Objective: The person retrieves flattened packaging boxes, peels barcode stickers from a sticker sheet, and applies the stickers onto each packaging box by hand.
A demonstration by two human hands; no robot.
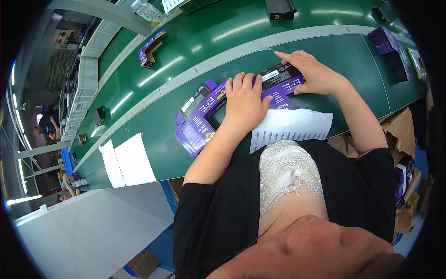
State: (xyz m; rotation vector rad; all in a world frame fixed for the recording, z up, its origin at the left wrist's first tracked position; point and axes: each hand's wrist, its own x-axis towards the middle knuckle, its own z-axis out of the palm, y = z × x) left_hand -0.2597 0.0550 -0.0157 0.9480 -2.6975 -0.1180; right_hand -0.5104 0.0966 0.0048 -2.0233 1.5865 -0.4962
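Note:
A purple and black printed carton point(200, 120), long and partly unfolded with flaps spread at its left end, lies slantwise on the green table. My left hand point(245, 100) rests flat across its middle, fingers stretched out and thumb apart, covering part of the print. At the carton's right end, my right hand point(312, 73) grips it between thumb and fingers. White labels with barcodes show on the carton's black panels. Between the carton and my body, a white sheet of printed labels point(292, 126) lies with its near edge against my top.
Beyond a pale rail point(195, 69) runs a green surface bearing a purple box point(151, 50) and a black tray point(281, 10). Purple cartons point(388, 41) stand at right. White sheets point(134, 160) lie left. Brown paper point(400, 132) is beside me; another person point(49, 124) is far left.

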